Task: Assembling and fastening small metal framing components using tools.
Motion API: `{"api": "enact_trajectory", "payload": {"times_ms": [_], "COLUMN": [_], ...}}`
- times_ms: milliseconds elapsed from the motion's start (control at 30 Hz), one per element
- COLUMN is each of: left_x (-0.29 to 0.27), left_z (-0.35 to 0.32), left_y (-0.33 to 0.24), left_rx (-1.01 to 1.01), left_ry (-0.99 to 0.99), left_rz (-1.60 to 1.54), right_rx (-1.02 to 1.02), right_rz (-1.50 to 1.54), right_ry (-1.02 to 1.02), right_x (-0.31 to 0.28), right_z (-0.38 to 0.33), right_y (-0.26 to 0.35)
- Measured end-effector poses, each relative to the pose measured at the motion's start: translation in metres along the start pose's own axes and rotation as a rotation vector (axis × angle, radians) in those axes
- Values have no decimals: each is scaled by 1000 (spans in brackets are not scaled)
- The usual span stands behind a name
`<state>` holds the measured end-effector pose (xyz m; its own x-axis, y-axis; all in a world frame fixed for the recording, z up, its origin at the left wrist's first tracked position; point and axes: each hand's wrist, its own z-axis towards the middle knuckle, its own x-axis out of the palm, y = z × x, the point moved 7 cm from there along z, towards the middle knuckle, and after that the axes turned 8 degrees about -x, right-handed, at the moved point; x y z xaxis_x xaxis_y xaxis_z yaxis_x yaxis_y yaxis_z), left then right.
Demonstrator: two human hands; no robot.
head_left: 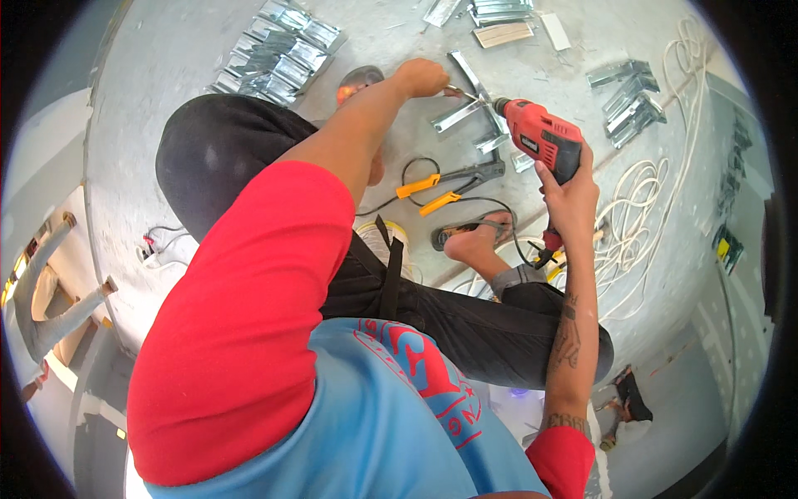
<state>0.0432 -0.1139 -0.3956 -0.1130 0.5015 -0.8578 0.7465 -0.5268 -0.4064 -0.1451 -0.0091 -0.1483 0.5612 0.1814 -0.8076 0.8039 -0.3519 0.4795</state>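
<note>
My right hand [570,193] grips the handle of a red and black power drill [542,138], its chuck aimed left at a bent silver metal bracket [467,103] lying on the concrete floor. My left hand [421,77] reaches forward and pinches one end of that bracket, close to the drill's tip. I am crouched low, with one foot in a sandal [471,233] just below the drill.
Tin snips with orange handles [447,183] lie by my foot. Piles of silver metal brackets [278,51] sit at far left, more brackets [628,98] at right. A coiled white cable [638,216] lies right of the drill. Small wood pieces [504,33] rest at top.
</note>
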Motion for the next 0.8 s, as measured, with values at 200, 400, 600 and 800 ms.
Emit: {"api": "enact_trajectory", "payload": {"times_ms": [200, 400, 600, 800], "left_x": [9, 15, 10, 10], "left_z": [5, 8, 5, 4], "left_y": [4, 8, 10, 9], "left_rx": [1, 3, -29, -26], "left_ry": [29, 10, 20, 14], "left_rz": [21, 30, -9, -15], "right_rx": [-216, 24, 72, -160], "right_rz": [-114, 223, 124, -77], "right_ry": [67, 263, 262, 156], "right_x": [2, 1, 6, 4], "right_z": [28, 52, 38, 43], "right_y": [36, 22, 18, 21]}}
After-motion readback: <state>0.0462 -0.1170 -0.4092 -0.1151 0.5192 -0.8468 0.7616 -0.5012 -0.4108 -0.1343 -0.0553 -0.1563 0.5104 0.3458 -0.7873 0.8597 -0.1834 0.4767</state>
